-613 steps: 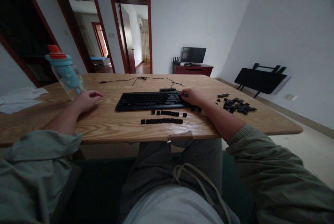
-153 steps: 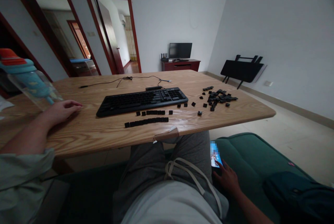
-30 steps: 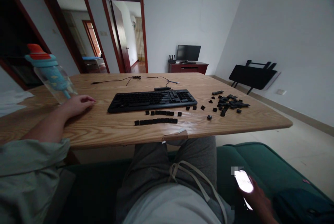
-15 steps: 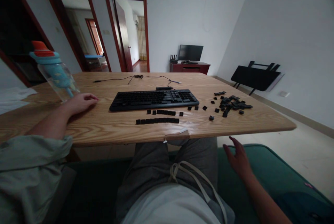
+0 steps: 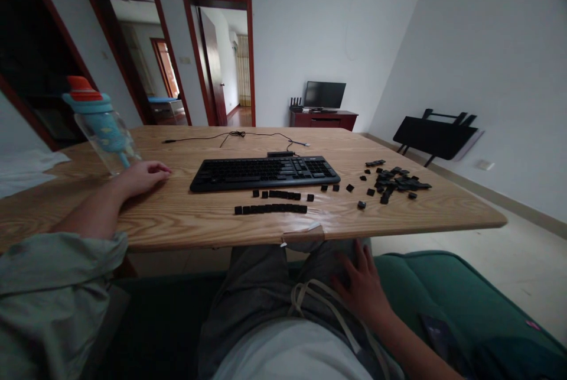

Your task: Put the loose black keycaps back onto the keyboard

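Observation:
A black keyboard [image 5: 264, 172] lies in the middle of the wooden table [image 5: 190, 220]. Two short rows of loose black keycaps [image 5: 271, 208] sit in front of it, and a pile of keycaps [image 5: 394, 180] lies to its right. My left hand [image 5: 142, 175] rests on the table, fingers loosely curled, holding nothing, beside a clear water bottle [image 5: 103, 132] with a teal and orange lid. My right hand [image 5: 361, 282] lies flat on my right thigh below the table edge, fingers spread, empty.
A thin cable [image 5: 239, 134] runs across the far side of the table. White paper [image 5: 22, 167] lies at the far left. I sit on a green sofa [image 5: 443, 303]. A folded black table [image 5: 436, 135] leans on the right wall. Two doorways stand open behind.
My right hand has let go of the phone it held a second ago and moved left onto my thigh. The left hand stayed put.

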Motion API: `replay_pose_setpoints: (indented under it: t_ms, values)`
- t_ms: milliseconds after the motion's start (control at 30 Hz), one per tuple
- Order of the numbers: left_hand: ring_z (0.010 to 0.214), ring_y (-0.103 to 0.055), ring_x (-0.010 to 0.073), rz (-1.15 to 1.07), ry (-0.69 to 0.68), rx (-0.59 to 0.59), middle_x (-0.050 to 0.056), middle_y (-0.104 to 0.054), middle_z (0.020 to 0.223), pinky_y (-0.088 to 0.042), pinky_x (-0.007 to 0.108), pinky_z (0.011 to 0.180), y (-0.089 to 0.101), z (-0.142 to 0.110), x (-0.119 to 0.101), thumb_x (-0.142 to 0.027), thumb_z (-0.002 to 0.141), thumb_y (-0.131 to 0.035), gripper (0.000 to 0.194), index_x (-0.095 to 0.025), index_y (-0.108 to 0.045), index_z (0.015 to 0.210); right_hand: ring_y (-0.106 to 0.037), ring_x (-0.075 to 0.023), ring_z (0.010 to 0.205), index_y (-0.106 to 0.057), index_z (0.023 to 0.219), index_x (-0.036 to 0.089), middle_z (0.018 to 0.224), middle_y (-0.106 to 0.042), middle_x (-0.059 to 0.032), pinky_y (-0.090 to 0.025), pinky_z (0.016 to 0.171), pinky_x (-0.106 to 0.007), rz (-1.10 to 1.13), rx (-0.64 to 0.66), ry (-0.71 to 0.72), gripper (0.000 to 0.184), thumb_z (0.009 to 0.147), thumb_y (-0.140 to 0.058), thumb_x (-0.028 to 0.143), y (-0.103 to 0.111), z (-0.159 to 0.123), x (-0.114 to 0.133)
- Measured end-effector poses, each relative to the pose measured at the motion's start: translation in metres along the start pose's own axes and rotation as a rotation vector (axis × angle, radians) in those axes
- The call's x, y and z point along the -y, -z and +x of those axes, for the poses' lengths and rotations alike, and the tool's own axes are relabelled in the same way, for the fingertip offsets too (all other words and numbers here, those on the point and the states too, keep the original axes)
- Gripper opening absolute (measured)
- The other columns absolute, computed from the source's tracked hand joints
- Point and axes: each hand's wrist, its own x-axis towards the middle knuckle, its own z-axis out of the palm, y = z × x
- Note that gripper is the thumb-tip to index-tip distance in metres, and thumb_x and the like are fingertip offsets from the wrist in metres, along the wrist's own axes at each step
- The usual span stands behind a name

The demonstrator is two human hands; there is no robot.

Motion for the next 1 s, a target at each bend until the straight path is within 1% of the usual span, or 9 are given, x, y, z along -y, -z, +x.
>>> replay_pose_setpoints:
  t_ms: [67, 133, 167, 233, 300, 433, 633, 800, 1000]
  values:
    - [0.087, -0.062, 0.0221, 0.017, -0.011, -0.009, 0.006, -0.073, 0.091, -0.050, 0.033, 0.085, 0.002, -0.003, -0.003, -0.042, 0.074, -0.059, 0.038, -0.014, -0.068, 0.098, -0.056, -0.0385, 0.127, -0.076, 0.098, 0.022, 0.127, -0.067, -0.0146, -0.051, 0.099, -0.055, 0.121, 0.203, 0.139, 0.023, 0.086, -0.061, 0.036, 0.040, 0.006, 0.016]
    - [0.089, -0.062, 0.0228, 0.028, -0.021, -0.025, 0.007, -0.074, 0.094, -0.050, 0.033, 0.087, 0.003, -0.005, -0.005, -0.042, 0.074, -0.058, 0.037, -0.015, -0.068, 0.097, -0.070, -0.0247, 0.091, -0.074, 0.100, 0.022, 0.102, -0.073, -0.0103, -0.059, 0.077, -0.038, 0.272, 0.309, 0.186, 0.024, 0.092, -0.056, 0.037, 0.086, 0.023, 0.026]
    - [0.090, -0.063, 0.0231, 0.029, -0.022, -0.028, 0.007, -0.074, 0.095, -0.050, 0.033, 0.087, 0.003, -0.005, -0.006, -0.042, 0.074, -0.058, 0.037, -0.015, -0.068, 0.096, -0.068, -0.0207, 0.080, -0.073, 0.102, 0.022, 0.094, -0.073, -0.0084, -0.057, 0.069, -0.033, 0.296, 0.289, 0.172, 0.025, 0.095, -0.054, 0.037, 0.109, 0.035, 0.027]
    - [0.090, -0.063, 0.0234, 0.023, -0.010, -0.030, 0.008, -0.074, 0.094, -0.051, 0.033, 0.086, 0.003, -0.004, -0.006, -0.041, 0.074, -0.057, 0.035, -0.016, -0.068, 0.095, -0.065, -0.0179, 0.070, -0.072, 0.102, 0.021, 0.082, -0.071, -0.0060, -0.053, 0.063, -0.030, 0.286, 0.122, 0.146, 0.026, 0.095, -0.055, 0.040, 0.145, 0.062, 0.022]
    - [0.088, -0.062, 0.0236, 0.020, 0.008, -0.020, 0.007, -0.073, 0.089, -0.051, 0.032, 0.083, 0.003, -0.003, -0.005, -0.041, 0.073, -0.058, 0.035, -0.015, -0.067, 0.095, -0.061, -0.0158, 0.063, -0.072, 0.108, 0.019, 0.082, -0.070, -0.0058, -0.051, 0.058, -0.028, 0.230, 0.041, 0.098, 0.033, 0.094, -0.057, 0.045, 0.165, 0.089, 0.013]
    - [0.083, -0.061, 0.0228, 0.033, 0.014, 0.002, 0.006, -0.071, 0.085, -0.050, 0.032, 0.080, 0.002, 0.000, -0.001, -0.042, 0.074, -0.059, 0.040, -0.013, -0.067, 0.100, -0.061, -0.0154, 0.062, -0.073, 0.117, 0.016, 0.095, -0.074, -0.0096, -0.048, 0.059, -0.030, 0.021, 0.062, 0.040, 0.044, 0.093, -0.055, 0.048, 0.167, 0.127, 0.003]
    - [0.091, -0.063, 0.0240, 0.017, -0.016, -0.013, 0.009, -0.074, 0.097, -0.049, 0.034, 0.090, 0.004, -0.003, -0.005, -0.042, 0.073, -0.059, 0.036, -0.015, -0.067, 0.095, -0.066, -0.0195, 0.073, -0.078, 0.096, 0.019, 0.090, -0.076, -0.0070, -0.045, 0.063, -0.030, -0.123, 0.174, 0.067, 0.033, 0.093, -0.052, 0.040, 0.158, 0.148, 0.013]
    - [0.094, -0.064, 0.0250, 0.033, -0.008, -0.012, 0.011, -0.074, 0.101, -0.048, 0.036, 0.095, 0.005, -0.006, -0.011, -0.041, 0.073, -0.057, 0.035, -0.015, -0.067, 0.094, -0.064, -0.0164, 0.069, -0.077, 0.105, 0.021, 0.091, -0.076, -0.0052, -0.045, 0.062, -0.028, -0.036, 0.239, 0.209, 0.028, 0.091, -0.054, 0.031, 0.154, 0.155, 0.033]
    - [0.094, -0.064, 0.0247, 0.022, -0.001, -0.016, 0.011, -0.073, 0.100, -0.049, 0.034, 0.092, 0.005, -0.009, -0.013, -0.043, 0.074, -0.056, 0.036, -0.015, -0.068, 0.093, -0.066, -0.0184, 0.080, -0.077, 0.109, 0.023, 0.097, -0.076, -0.0062, -0.048, 0.070, -0.028, 0.069, 0.276, 0.290, 0.030, 0.094, -0.054, 0.035, 0.142, 0.167, 0.054]
